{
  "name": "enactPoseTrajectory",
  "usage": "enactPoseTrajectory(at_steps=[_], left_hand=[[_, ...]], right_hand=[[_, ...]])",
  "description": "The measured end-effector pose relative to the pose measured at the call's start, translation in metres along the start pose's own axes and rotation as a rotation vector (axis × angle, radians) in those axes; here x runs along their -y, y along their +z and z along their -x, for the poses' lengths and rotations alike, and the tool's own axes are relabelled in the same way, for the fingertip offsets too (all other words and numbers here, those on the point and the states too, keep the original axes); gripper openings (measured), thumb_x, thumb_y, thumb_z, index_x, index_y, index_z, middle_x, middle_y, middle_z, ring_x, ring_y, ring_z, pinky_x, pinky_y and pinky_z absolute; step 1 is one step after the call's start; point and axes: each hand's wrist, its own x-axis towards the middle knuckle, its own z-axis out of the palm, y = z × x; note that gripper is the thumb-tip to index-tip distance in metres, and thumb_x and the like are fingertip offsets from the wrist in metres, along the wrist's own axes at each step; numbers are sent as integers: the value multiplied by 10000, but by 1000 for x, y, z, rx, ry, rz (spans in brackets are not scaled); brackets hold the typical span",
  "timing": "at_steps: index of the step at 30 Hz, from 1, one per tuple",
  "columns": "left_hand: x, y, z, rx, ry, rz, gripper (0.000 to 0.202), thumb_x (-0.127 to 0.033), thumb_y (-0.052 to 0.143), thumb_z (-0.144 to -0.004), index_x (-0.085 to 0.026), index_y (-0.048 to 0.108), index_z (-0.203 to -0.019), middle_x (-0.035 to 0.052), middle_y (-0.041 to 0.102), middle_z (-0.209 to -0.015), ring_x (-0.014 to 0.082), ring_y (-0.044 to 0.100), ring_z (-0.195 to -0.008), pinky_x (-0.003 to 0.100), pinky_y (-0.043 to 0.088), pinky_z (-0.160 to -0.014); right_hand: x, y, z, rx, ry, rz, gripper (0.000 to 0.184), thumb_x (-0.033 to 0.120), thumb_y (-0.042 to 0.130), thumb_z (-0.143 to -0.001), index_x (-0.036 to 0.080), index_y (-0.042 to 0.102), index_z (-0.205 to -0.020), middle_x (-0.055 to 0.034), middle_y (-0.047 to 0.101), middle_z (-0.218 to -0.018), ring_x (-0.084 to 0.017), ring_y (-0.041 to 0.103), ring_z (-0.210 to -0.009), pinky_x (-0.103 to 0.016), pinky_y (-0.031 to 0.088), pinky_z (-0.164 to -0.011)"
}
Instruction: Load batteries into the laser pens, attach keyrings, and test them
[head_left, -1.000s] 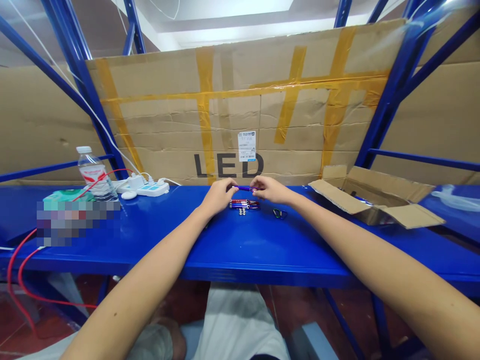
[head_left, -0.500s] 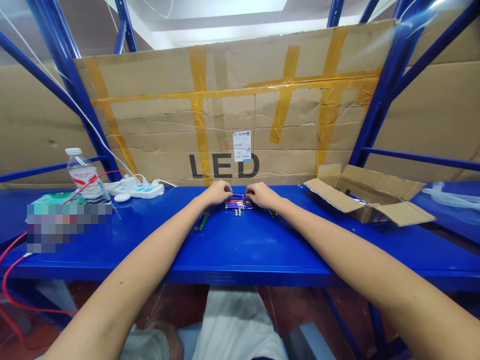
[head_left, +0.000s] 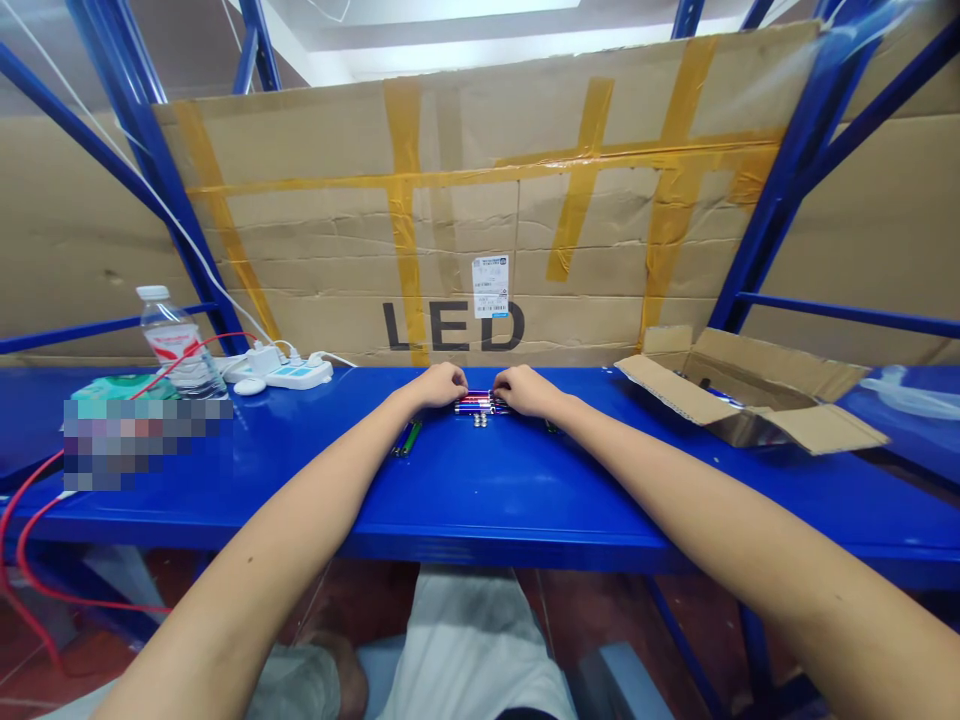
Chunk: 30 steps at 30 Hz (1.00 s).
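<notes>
Several slim shiny tubes, red and blue with silvery ends, lie side by side in a row on the blue table. At the row's far side is a purple tube; its kind is too small to make out. My left hand is closed at its left end, and my right hand is closed at its right end. Small round silvery pieces lie just in front of the row. Green and dark tubes rest beside my left forearm. A small dark item is partly hidden by my right wrist.
An open cardboard box with items inside stands at the right. On the left are a water bottle, a green packet, a white power strip and red cables. A large cardboard sheet stands behind the table.
The purple tube, earlier slightly apart behind the row, now lies close against it. Both hands have stayed at its ends. The camera view has shifted slightly.
</notes>
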Motion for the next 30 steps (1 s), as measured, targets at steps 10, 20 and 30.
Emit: enactPoseTrajectory(at_steps=[10,20,30], left_hand=[[-10,-1,6,14,-13,-15,111,-157,631,-651,-210,720,-689,20,686,-643,166,576,-592,273,430,-632],[-7,-2,4,92,-27,-140,176,-215,590,-746,-173,712,-866,43,727,-849,173,636,-793,252,457,-703],[-8,-9,9,39,-56,-201,316,-278,576,-794,-145,677,-1063,109,697,-1086,220,636,-955,299,469,-838]], right_hand=[[2,-1,2,30,-18,-3,194,180,551,-844,198,743,-865,-80,743,-897,-200,653,-807,-257,419,-676],[5,-7,5,66,47,-13,224,232,511,-874,171,722,-829,-83,734,-884,-178,626,-766,-238,378,-630],[-24,-8,-5,-17,147,-183,298,199,413,-904,142,682,-788,-74,728,-850,-163,614,-771,-234,401,-689]])
